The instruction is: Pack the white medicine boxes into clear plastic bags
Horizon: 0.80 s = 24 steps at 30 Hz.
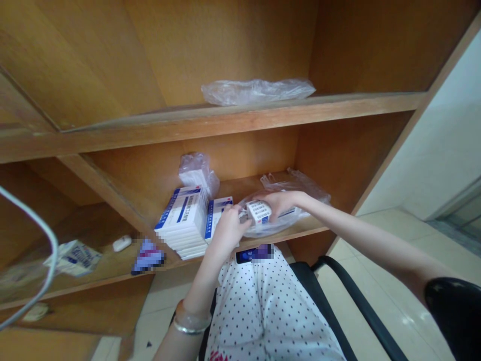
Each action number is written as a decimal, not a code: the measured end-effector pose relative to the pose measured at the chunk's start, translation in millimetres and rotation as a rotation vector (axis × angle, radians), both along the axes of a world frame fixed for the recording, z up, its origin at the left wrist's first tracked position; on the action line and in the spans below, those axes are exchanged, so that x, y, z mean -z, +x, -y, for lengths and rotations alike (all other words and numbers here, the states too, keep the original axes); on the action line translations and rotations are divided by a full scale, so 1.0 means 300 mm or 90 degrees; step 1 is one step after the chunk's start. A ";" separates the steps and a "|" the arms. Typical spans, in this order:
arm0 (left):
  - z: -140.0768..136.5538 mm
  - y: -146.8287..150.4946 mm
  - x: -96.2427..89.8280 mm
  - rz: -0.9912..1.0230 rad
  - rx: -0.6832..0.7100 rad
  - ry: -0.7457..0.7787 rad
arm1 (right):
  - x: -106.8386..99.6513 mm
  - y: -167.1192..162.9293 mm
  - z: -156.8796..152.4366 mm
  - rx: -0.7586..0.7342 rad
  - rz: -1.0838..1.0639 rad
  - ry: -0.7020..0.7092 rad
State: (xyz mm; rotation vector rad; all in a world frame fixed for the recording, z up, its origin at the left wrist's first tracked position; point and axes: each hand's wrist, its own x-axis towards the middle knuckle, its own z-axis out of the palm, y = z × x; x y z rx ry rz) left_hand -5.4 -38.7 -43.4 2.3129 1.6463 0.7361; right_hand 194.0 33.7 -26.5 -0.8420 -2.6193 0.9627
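Note:
My right hand (282, 203) is closed around a small white box (259, 211) with a barcode-like label and blue markings. This box sits at the mouth of a clear plastic bag (268, 229) on the middle shelf. Beside it, my left hand (230, 226) has its fingers bent at the bag's left edge, close to the box; the fingertips are partly hidden. A tall stack of white and blue boxes (187, 210) stands left of my hands. A lower stack of the same boxes (217, 213) lies between it and my left hand.
The wooden shelf edge (240, 116) runs above my hands, with a crumpled plastic bag (259, 92) on it. Behind the stacks is a bagged bundle (199, 173). A white cable (48, 240) hangs at left, near a carton (78, 258). A phone (246, 255) lies on my lap.

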 end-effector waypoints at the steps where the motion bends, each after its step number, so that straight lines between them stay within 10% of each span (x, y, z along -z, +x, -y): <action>1: -0.002 -0.003 0.006 -0.011 -0.001 0.014 | -0.004 0.014 0.001 0.011 -0.009 -0.023; 16: 0.002 0.010 -0.066 0.178 -0.124 0.177 | 0.076 0.333 0.008 0.306 0.016 -0.219; 24: -0.046 0.028 -0.104 0.605 -0.087 0.005 | 0.015 0.350 0.043 0.289 0.215 0.085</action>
